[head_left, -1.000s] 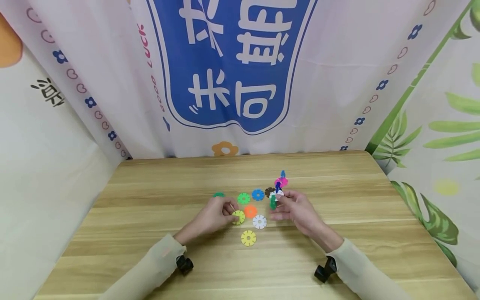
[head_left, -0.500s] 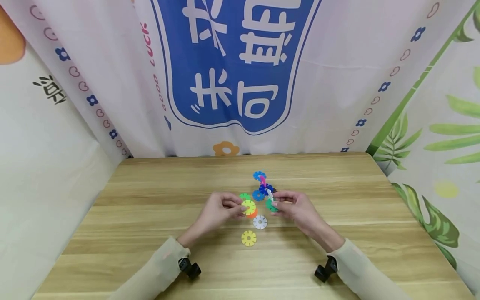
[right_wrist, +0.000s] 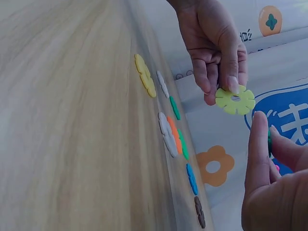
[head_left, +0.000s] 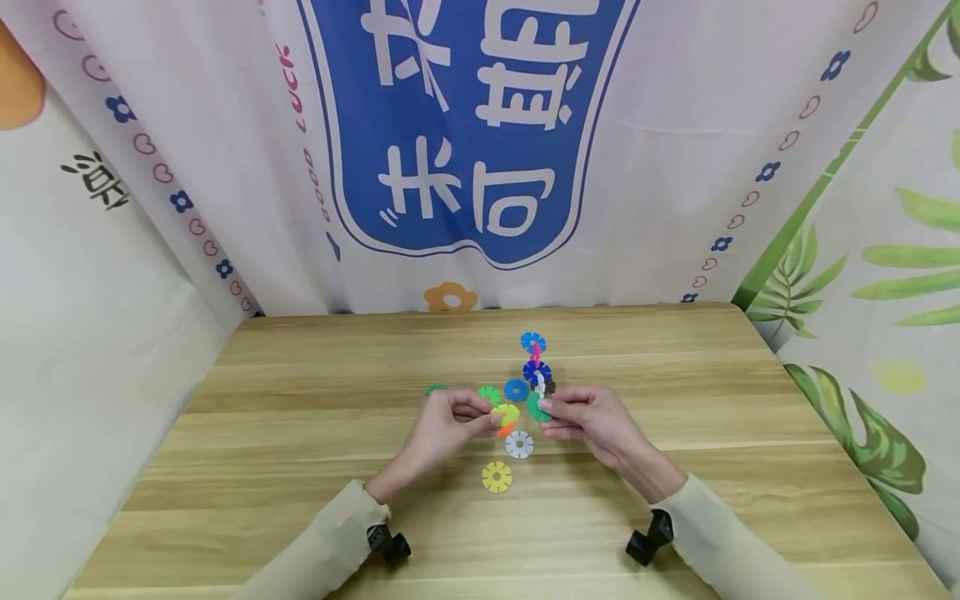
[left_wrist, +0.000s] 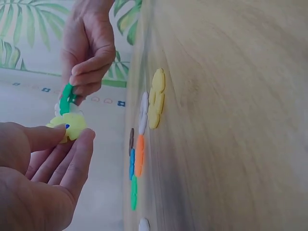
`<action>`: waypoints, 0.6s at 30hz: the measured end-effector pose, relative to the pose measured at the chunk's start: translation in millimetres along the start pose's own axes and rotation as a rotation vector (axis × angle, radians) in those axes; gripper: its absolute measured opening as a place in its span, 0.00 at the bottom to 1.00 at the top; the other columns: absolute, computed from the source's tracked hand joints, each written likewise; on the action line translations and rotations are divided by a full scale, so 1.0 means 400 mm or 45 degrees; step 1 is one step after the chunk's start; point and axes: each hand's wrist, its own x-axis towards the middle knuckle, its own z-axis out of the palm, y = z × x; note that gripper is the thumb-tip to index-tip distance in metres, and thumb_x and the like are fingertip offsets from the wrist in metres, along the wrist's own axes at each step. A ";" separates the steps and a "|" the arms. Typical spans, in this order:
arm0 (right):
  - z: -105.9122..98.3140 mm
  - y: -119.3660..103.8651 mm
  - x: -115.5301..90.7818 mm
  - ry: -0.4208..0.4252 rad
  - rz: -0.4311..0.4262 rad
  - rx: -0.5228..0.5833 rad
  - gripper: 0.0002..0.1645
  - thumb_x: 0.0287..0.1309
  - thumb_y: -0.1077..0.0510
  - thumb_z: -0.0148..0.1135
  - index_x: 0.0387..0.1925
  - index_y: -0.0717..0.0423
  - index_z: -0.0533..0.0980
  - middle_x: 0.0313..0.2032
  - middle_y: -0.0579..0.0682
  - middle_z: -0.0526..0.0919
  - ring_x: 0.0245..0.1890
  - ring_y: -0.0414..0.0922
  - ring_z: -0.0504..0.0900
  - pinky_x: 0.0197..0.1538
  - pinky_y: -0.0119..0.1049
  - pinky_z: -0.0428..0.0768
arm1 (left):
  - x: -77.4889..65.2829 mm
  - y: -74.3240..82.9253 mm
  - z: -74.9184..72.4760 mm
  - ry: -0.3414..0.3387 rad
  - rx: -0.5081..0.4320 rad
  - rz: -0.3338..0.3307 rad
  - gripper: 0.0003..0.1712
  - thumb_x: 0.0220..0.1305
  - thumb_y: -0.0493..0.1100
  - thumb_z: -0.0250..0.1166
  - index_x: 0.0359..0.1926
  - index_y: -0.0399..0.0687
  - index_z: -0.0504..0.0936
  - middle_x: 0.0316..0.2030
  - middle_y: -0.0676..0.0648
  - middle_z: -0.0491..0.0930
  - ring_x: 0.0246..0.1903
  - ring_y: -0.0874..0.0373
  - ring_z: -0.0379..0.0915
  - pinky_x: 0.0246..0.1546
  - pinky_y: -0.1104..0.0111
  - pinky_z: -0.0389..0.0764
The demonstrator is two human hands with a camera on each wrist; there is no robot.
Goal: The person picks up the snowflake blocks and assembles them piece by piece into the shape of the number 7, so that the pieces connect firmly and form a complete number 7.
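My left hand pinches a yellow-green notched plastic disc between thumb and fingers, above the table. Facing it, my right hand holds a green notched disc by its edge. That green disc is the lowest of an upright chain of interlocked discs: a white disc, a dark blue disc, a pink disc and a light blue disc at the top. In the head view a small gap shows between the yellow-green and green discs.
Loose discs lie flat on the wooden table: yellow, white, orange, bright green, blue and brown. A dark green disc lies behind my left hand. A printed curtain hangs beyond the far edge.
My left hand has moved right, raising the yellow-green disc over the orange one and up to the chain. My right hand has turned the chain and brought it slightly left.
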 end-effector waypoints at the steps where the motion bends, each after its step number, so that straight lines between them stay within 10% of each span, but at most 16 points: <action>1: -0.001 0.001 0.000 -0.002 -0.002 0.008 0.15 0.66 0.68 0.68 0.53 0.71 0.82 0.38 0.54 0.90 0.34 0.45 0.93 0.46 0.36 0.92 | -0.001 0.000 0.000 0.003 0.006 -0.003 0.05 0.65 0.33 0.72 0.41 0.35 0.87 0.37 0.38 0.91 0.36 0.50 0.92 0.44 0.56 0.93; 18: 0.004 0.004 -0.007 -0.060 0.019 -0.013 0.19 0.67 0.71 0.65 0.56 0.78 0.77 0.38 0.53 0.90 0.36 0.46 0.93 0.48 0.38 0.92 | -0.011 0.000 0.012 0.084 0.240 0.085 0.02 0.64 0.36 0.75 0.38 0.45 0.92 0.36 0.45 0.92 0.36 0.55 0.91 0.39 0.70 0.91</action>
